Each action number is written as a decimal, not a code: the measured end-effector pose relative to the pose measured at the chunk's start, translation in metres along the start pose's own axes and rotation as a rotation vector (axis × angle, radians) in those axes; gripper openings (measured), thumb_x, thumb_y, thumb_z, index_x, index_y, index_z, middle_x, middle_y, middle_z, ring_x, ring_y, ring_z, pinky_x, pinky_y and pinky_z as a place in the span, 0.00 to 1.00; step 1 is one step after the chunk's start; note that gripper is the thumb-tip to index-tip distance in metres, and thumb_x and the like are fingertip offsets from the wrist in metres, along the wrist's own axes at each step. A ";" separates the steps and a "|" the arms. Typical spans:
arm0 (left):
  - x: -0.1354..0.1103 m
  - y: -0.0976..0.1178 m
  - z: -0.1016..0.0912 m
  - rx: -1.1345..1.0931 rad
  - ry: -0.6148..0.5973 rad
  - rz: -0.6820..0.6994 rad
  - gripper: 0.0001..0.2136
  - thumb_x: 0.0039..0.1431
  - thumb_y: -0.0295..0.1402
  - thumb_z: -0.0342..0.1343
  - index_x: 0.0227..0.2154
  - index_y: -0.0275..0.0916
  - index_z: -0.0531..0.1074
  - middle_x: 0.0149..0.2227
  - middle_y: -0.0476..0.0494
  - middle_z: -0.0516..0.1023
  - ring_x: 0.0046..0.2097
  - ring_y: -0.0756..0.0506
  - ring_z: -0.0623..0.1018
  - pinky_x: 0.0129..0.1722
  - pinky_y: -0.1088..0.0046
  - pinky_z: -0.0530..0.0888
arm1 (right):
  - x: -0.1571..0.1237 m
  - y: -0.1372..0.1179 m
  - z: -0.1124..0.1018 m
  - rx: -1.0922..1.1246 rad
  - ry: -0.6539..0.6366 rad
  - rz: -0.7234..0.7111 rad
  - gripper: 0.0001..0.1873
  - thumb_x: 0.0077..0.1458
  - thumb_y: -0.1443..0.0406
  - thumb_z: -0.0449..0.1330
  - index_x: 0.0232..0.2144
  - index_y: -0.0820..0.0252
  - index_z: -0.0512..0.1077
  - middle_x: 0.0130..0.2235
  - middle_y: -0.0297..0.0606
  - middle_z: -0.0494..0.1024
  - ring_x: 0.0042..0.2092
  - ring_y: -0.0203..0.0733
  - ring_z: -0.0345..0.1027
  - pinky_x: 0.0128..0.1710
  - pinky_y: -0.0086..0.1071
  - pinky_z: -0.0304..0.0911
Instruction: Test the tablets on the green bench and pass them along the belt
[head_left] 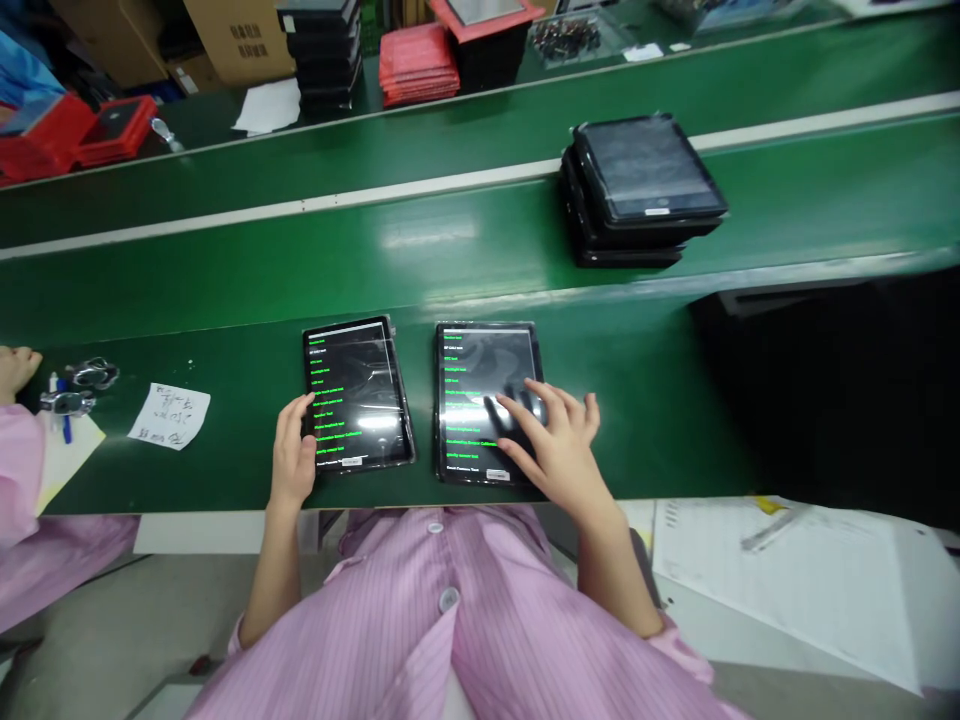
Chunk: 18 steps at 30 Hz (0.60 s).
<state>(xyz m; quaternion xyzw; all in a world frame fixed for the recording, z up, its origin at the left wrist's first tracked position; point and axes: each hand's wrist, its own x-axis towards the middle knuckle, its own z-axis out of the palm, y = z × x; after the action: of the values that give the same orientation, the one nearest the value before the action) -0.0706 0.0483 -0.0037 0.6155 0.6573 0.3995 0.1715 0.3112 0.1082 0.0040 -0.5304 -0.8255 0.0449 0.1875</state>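
Two black tablets lie flat side by side on the green bench, their lit screens showing a list of mostly green text lines. My left hand (pixel 294 450) rests against the left edge of the left tablet (pixel 360 390), with fingers stretched out and the thumb near the lower corner. Over the right side of the right tablet (pixel 469 410) is my right hand (pixel 559 440), fingers spread and tips at or just above the glass; contact is hard to tell. The right hand covers part of that screen. Each tablet has a small white label at its bottom edge.
Beyond the tablets stands a stack of black tablets (pixel 645 180). A large black object (pixel 840 400) fills the right side. To the left are a handwritten note (pixel 171 416), a pen (pixel 66 428) and another person's hand (pixel 16 370). Red pouches (pixel 418 65) sit at the back.
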 end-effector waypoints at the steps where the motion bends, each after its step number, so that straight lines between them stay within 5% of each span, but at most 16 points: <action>1: 0.001 0.000 0.000 0.030 -0.007 0.006 0.30 0.69 0.55 0.37 0.63 0.41 0.65 0.60 0.34 0.68 0.60 0.35 0.70 0.61 0.57 0.65 | 0.001 -0.002 0.001 -0.009 -0.018 -0.012 0.25 0.66 0.52 0.52 0.62 0.47 0.65 0.65 0.47 0.60 0.64 0.60 0.52 0.64 0.69 0.36; 10: 0.005 -0.002 0.002 0.213 -0.035 0.048 0.29 0.71 0.53 0.36 0.66 0.41 0.59 0.59 0.33 0.67 0.61 0.36 0.68 0.60 0.54 0.67 | 0.015 -0.016 0.008 -0.097 -0.092 -0.056 0.27 0.65 0.51 0.52 0.64 0.45 0.63 0.67 0.48 0.58 0.65 0.63 0.51 0.62 0.72 0.40; 15: 0.008 0.004 0.003 0.382 -0.078 -0.012 0.30 0.69 0.54 0.36 0.62 0.41 0.66 0.57 0.33 0.69 0.58 0.34 0.70 0.57 0.51 0.68 | 0.017 -0.012 0.021 -0.057 0.063 -0.094 0.29 0.64 0.49 0.47 0.66 0.35 0.59 0.66 0.47 0.62 0.61 0.71 0.59 0.57 0.78 0.45; 18: 0.014 0.008 0.000 0.413 -0.082 -0.027 0.31 0.69 0.55 0.35 0.67 0.42 0.59 0.58 0.34 0.70 0.60 0.35 0.70 0.59 0.51 0.66 | 0.019 0.014 0.033 0.063 0.167 -0.097 0.34 0.58 0.45 0.50 0.66 0.21 0.52 0.65 0.46 0.63 0.58 0.79 0.62 0.53 0.81 0.45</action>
<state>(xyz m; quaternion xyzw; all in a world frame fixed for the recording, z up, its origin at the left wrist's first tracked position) -0.0678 0.0604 0.0062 0.6444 0.7259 0.2289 0.0735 0.3043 0.1355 -0.0254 -0.4854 -0.8300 0.0176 0.2741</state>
